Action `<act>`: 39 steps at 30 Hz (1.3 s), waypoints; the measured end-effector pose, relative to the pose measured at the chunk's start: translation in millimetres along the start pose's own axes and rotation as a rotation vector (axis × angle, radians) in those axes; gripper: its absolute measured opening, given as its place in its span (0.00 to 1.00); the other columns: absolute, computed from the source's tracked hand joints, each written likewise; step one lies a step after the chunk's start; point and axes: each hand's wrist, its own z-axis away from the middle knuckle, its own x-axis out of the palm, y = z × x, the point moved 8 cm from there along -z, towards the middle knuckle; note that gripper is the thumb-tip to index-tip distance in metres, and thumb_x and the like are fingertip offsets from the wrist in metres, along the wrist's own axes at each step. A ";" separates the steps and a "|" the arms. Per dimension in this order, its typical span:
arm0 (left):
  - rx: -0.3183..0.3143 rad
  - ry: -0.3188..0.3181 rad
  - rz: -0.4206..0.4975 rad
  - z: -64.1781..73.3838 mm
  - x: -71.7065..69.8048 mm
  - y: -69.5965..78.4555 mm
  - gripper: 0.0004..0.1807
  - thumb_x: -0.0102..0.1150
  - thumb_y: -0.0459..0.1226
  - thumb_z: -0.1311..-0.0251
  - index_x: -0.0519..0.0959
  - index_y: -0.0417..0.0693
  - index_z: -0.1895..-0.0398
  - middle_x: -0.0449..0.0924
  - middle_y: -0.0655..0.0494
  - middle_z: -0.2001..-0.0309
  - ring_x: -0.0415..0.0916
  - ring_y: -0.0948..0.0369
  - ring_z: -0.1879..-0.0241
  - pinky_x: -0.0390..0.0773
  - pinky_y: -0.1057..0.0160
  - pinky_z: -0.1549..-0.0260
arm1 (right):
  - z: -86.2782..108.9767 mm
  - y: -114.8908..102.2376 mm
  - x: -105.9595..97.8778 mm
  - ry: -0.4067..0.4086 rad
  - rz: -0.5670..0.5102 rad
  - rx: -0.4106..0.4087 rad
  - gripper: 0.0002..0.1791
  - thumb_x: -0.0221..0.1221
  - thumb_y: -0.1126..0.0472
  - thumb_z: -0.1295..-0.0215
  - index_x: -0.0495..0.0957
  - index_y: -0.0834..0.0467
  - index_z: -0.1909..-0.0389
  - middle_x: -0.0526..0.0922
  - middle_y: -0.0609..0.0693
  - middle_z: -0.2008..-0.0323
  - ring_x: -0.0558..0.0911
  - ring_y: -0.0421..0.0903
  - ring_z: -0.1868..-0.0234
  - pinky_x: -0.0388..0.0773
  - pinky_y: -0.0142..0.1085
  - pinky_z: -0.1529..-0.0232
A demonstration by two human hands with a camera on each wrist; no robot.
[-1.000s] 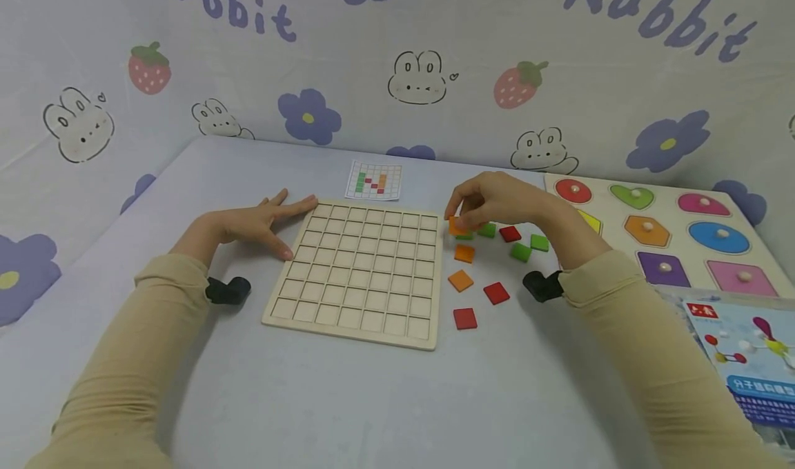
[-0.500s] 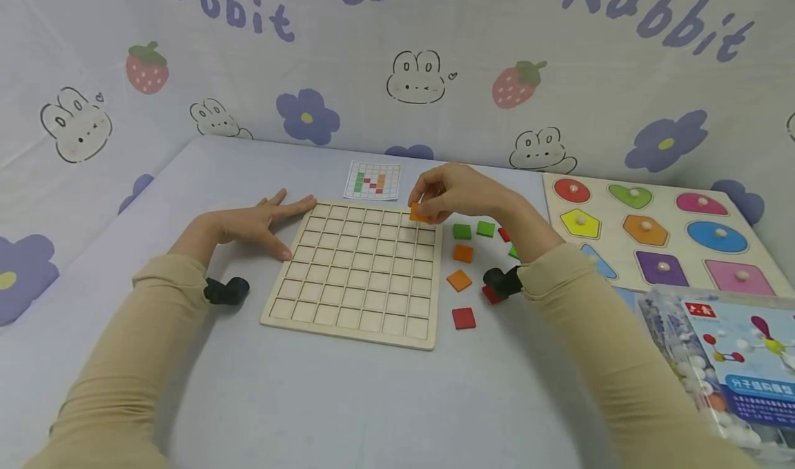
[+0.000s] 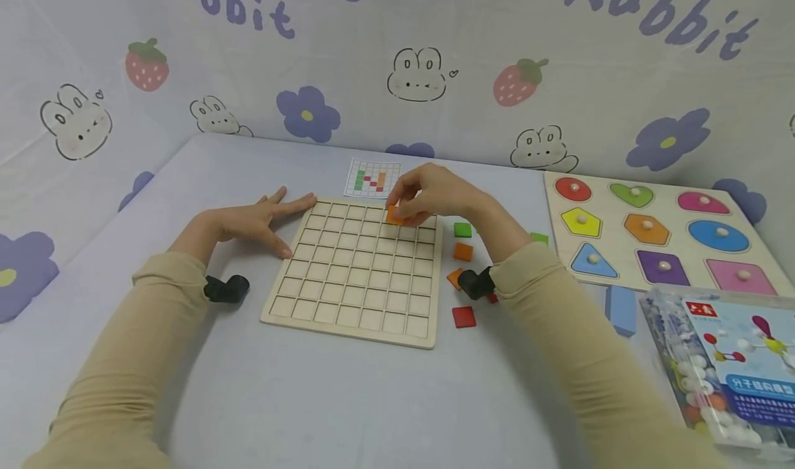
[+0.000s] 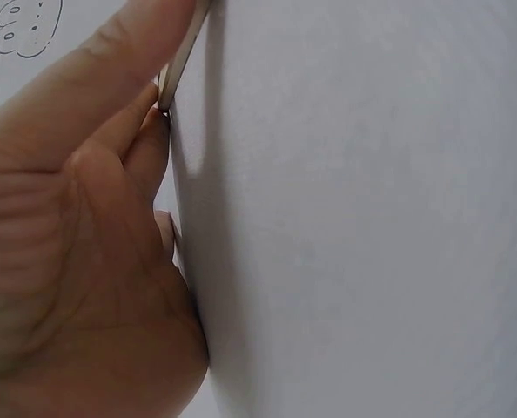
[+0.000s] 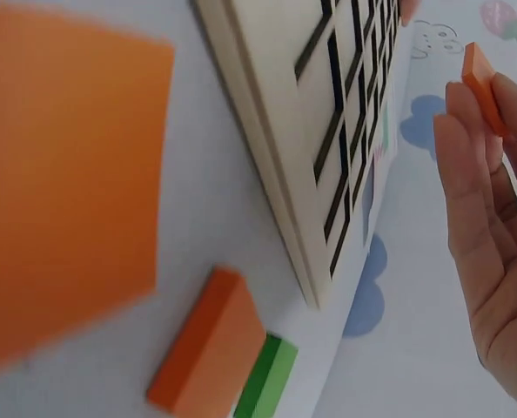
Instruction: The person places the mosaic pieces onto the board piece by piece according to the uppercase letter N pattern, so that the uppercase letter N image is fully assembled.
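A wooden grid board (image 3: 348, 276) with square cells lies on the table. My left hand (image 3: 251, 226) rests at its left side, fingers spread, with thumb and fingertips at the board's edge; the left wrist view shows the palm and thumb (image 4: 93, 87) close up. My right hand (image 3: 435, 190) pinches an orange square tile (image 3: 394, 215) between thumb and fingers, over the far row of the board. In the right wrist view the held tile (image 5: 482, 87) stands on edge in the fingertips. Behind the board lies a small pattern card (image 3: 373, 178) with coloured squares.
Right of the board lie a green tile (image 3: 462, 230), an orange tile (image 3: 462, 251) and a red tile (image 3: 464, 316), others partly behind the right arm. Farther right are a knobbed shape puzzle (image 3: 611, 241), a blue block (image 3: 621, 310) and a clear box of model parts (image 3: 702, 386).
My right hand has carried the orange tile leftward from the loose tiles to over the board's far row. The left hand has stayed at the board's left edge.
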 end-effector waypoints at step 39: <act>-0.008 -0.003 0.008 -0.2 1.3 -1.8 0.62 0.75 0.49 0.54 0.41 0.73 0.21 0.15 0.47 0.20 0.11 0.31 0.26 0.24 0.21 0.35 | -5.6 -3.0 31.5 -0.044 0.275 0.104 0.03 0.67 0.63 0.41 0.85 0.57 0.67 0.87 0.48 0.68 0.84 0.42 0.71 0.84 0.31 0.64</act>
